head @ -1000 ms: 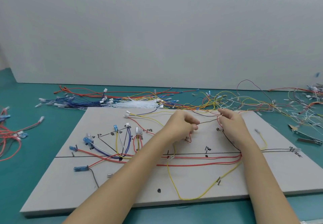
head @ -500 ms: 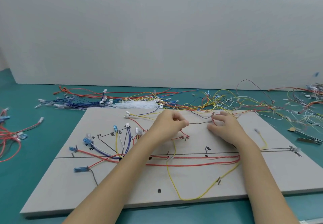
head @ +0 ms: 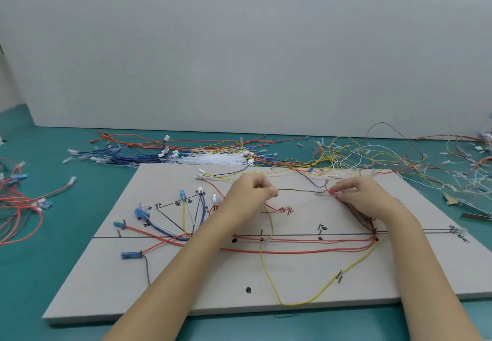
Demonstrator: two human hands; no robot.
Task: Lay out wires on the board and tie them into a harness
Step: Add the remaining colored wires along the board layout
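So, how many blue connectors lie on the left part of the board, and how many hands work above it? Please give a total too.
Blue connectors: 4
Hands: 2, each pinching the dark wire
Total: 6

The scene is lit evenly and softly from above; only faint, short shadows are cast under the forearms on the board. No glare is seen. Slight softness is spread throughout, and the wire tangle at the right is smeared. Straight edges are bowed toward the corners.
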